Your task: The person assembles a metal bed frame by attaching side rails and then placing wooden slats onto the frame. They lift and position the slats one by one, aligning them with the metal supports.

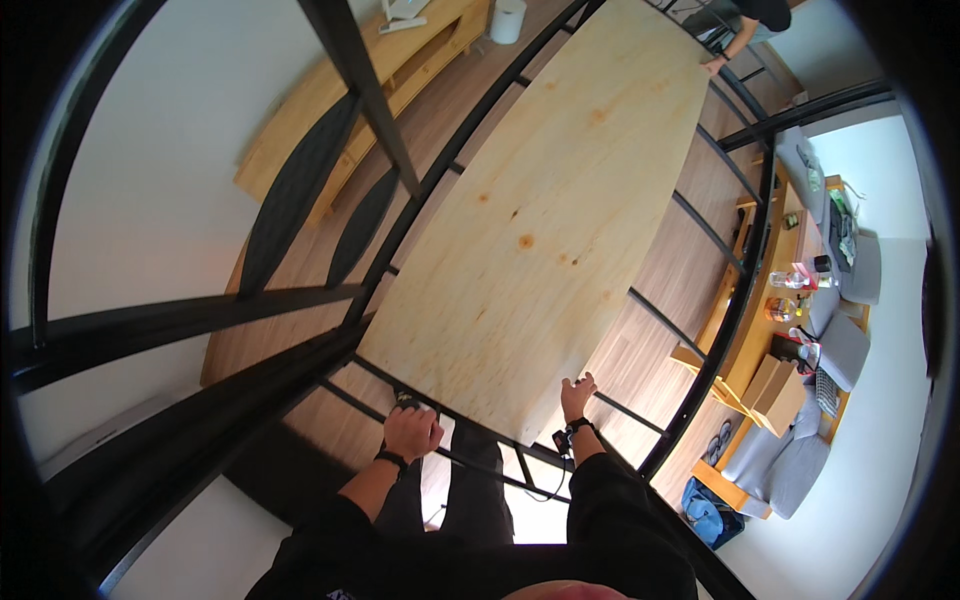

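A long pale plywood board [530, 230] with dark knots lies across a black metal frame [715, 385] with thin crossbars. My right hand [577, 397] is closed at the board's near right edge, its fingers bent over it. At the near left end, my left hand [413, 433] is closed by the frame's end rail, against a small black object [405, 401] whose kind I cannot make out. Both wrists wear black bands, and a small dark device with a cable [563, 440] hangs by the right wrist. Another person's hand [714, 66] touches the board's far right edge.
Black posts and rails [372, 100] rise on the left, before a wooden cabinet [285, 120]. A white bin [507, 20] stands behind. To the right are a wooden table [765, 300] with bottles, a cardboard box [775, 392], a grey-cushioned sofa [845, 350] and a blue bag [705, 515].
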`<state>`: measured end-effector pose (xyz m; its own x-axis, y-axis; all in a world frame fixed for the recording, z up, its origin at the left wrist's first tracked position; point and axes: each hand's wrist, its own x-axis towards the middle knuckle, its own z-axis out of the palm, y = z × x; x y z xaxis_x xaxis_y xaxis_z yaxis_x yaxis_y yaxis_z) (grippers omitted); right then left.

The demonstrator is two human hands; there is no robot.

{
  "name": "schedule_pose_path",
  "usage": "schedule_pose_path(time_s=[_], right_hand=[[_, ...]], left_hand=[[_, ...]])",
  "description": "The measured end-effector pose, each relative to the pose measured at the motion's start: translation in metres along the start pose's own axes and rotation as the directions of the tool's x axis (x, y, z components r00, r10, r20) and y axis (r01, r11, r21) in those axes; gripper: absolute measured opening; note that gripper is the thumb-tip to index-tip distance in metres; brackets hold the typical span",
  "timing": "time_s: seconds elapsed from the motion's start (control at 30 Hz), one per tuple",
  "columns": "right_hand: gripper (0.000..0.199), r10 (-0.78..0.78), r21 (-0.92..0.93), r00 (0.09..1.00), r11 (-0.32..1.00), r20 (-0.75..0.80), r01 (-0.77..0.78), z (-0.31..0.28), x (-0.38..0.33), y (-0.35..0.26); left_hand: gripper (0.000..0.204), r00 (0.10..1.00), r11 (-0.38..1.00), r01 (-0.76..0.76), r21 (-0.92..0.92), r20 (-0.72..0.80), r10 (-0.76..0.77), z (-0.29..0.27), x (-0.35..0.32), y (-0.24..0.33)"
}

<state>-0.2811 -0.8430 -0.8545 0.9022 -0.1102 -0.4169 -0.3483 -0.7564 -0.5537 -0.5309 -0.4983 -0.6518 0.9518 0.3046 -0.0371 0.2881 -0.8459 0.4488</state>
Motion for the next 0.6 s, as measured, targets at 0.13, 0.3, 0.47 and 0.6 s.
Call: schedule_pose_path(time_s=[0.13, 0.3, 0.47, 0.6], right_hand=[[0.077, 0.026, 0.079, 1.000, 0.997, 0.005, -0.026, -0.007, 0.055, -0.015], [0.060, 0.113, 0.199, 0.984, 0.970, 0.140, -0.140, -0.008, 0.115, -0.049], [0.076, 0.295, -0.024, 0.952, 0.954, -0.086, -0.298, -0.002, 0.114, -0.094], [0.077, 0.352, -0.007, 0.933, 0.935, -0.079, -0.353, -0.007, 0.105, -0.114]], left_hand=[[0.005, 1.000, 1.000, -0.002, -0.031, -0.027, 0.001, -0.001, 0.001, 0.002], [0.013, 0.999, 1.000, -0.015, 0.010, -0.031, 0.015, -0.001, 0.002, 0.004], [0.016, 0.998, 0.999, -0.051, -0.001, -0.031, 0.051, -0.003, 0.004, 0.004], [0.016, 0.998, 0.998, -0.060, -0.014, -0.034, 0.059, -0.006, 0.006, 0.003]])
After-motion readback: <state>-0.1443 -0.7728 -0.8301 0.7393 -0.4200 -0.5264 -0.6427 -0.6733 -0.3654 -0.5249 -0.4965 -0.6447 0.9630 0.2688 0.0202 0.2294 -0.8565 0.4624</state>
